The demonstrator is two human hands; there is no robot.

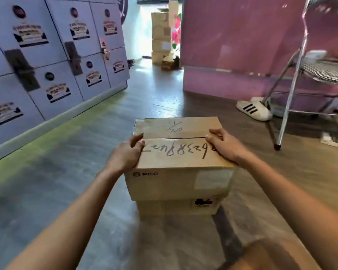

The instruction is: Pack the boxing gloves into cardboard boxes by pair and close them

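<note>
A closed cardboard box [180, 158] with black handwriting on its top flaps and a PICO mark on its near side sits on a second cardboard box [176, 208] on the floor. My left hand [126, 153] grips the top box at its left edge, thumb on top near the flap seam. At the right edge, my right hand [223, 146] holds the same box, with curled fingers lying over the seam. The two top flaps meet with a thin gap. No boxing gloves are in sight.
Stacked white printed cartons [53, 55] line the left wall. A pink wall [238, 45] and a metal folding chair [300, 78] stand at the right, with a striped slipper [254, 110] beside them. More brown boxes [161, 38] pile up in the far doorway.
</note>
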